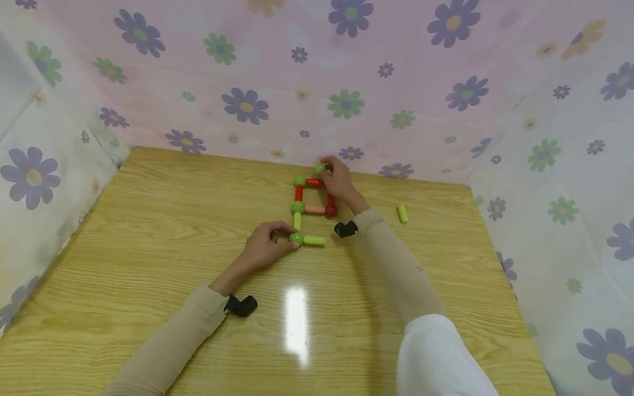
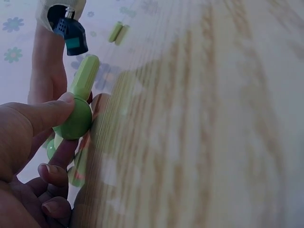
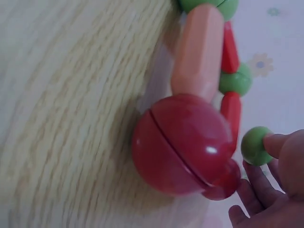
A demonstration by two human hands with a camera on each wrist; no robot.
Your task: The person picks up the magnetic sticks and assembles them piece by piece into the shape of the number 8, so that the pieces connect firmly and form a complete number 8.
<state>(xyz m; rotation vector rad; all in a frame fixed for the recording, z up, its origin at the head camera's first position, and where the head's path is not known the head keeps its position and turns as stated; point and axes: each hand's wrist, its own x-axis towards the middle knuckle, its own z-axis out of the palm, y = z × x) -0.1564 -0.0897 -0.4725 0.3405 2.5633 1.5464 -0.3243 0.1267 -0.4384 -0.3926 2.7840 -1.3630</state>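
Observation:
A figure of balls and rods lies on the table. Its lower-left corner is a green ball [image 1: 296, 238], which my left hand [image 1: 267, 245] pinches between thumb and finger. From that ball one yellow-green rod [image 1: 314, 241] points right and another [image 1: 297, 221] runs up to a middle green ball [image 1: 298, 208]. Red rods and a salmon rod [image 1: 315, 209] form a square above, with a red ball [image 3: 183, 145] at its lower right. At the square's upper right, my right hand [image 1: 338, 179] pinches a loose-looking green ball [image 3: 255, 146]. That hand hides the corner in the head view.
To the right of the figure a single yellow-green rod [image 1: 403, 214] lies on the wooden table [image 1: 173, 220]. Flowered cloth [image 1: 297, 82] rises behind the table and at both sides. Black wrist devices [image 1: 241, 306] sit at both sleeves.

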